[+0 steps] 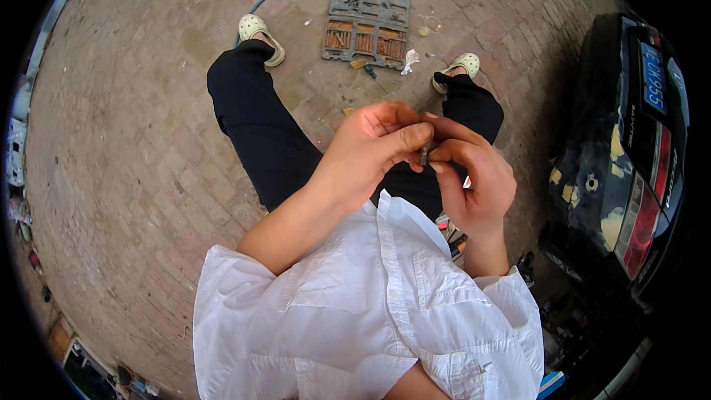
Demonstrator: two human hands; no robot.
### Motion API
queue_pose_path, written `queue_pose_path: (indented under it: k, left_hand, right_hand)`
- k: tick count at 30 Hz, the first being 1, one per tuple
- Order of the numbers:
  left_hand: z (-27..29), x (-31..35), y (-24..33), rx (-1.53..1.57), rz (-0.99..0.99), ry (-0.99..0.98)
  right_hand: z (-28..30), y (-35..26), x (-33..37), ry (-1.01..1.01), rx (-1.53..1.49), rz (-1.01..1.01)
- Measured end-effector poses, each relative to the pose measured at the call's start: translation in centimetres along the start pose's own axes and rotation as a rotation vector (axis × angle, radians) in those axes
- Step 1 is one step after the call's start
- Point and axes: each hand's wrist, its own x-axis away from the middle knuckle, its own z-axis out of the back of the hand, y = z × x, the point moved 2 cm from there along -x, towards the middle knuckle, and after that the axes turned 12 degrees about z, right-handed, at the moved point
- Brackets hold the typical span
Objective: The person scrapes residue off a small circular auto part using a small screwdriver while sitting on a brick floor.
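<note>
My left grip [370, 139] and right grip [478, 178]: pinching 1 small metal piece [424, 156] | unfolded grey case [368, 18]: on paving [155, 141] ahead

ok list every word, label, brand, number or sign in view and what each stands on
Blue rectangular licence plate on the black car: light characters, not copied out here.
The car's rear: pale lettering in more than one place, also not copied out.
Small dark metal piece being held: any marking is too small to read.
Open grey plastic case on the paving: no readable text.
</note>
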Motion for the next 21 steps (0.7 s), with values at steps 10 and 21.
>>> queue_pose_path:
  k: [10, 21]
  left_hand:
    - [0.1, -0.32, -0.59, -0.021, -0.062, 0.025]
    - [0.04, -0.31, -0.31, 0.017, 0.003, -0.04]
  right_hand:
    - [-0.1, 0.66, 0.39, 0.033, -0.106, -0.046]
    - [-0.06, 0.91, 0.76, 0.089, -0.189, -0.079]
